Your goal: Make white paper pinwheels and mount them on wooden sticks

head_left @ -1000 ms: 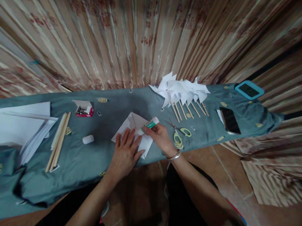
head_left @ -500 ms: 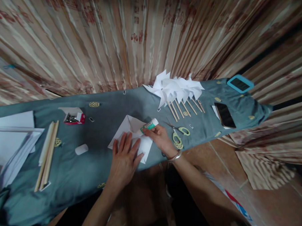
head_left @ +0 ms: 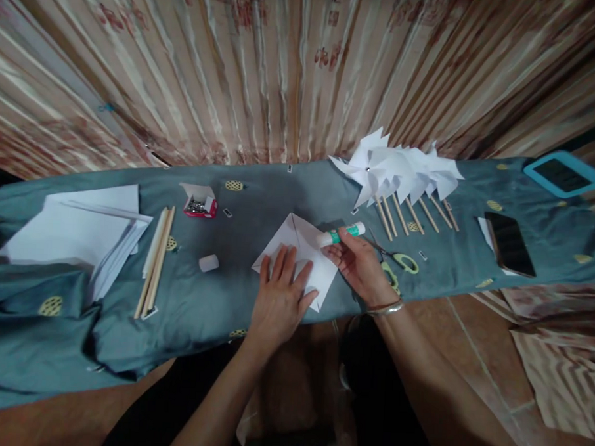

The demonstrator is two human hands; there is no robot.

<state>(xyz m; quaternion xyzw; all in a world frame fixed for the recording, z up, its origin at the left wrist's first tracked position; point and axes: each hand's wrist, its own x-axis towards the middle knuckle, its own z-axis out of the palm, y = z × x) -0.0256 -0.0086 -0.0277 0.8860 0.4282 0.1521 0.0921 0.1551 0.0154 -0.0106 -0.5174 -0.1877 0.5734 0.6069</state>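
A square sheet of white paper (head_left: pixel 290 232) with cut or creased diagonal lines lies on the cloth-covered table. My left hand (head_left: pixel 280 301) rests flat on it, fingers spread. Over the paper's right corner, my right hand (head_left: pixel 362 265) grips a green and white glue stick (head_left: pixel 341 233) between thumb and fingers; its white end points left and down. The white cap (head_left: pixel 208 263) lies left of the paper. Just beyond my right hand are scissors (head_left: pixel 404 262) with light green handles, partly hidden by that hand.
Several white paper pinwheels (head_left: pixel 403 168) on sticks lie at the back right. A phone (head_left: pixel 511 244) and a blue-framed device (head_left: pixel 564 174) are farther right. To the left are a red box of metal pins (head_left: pixel 200 205), wooden sticks (head_left: pixel 158 263) and white paper sheets (head_left: pixel 91 207). Curtains hang behind.
My right hand has lifted and turned the glue stick, moving it off toward the paper's right corner. My left hand stays on the paper. The view has shifted left.
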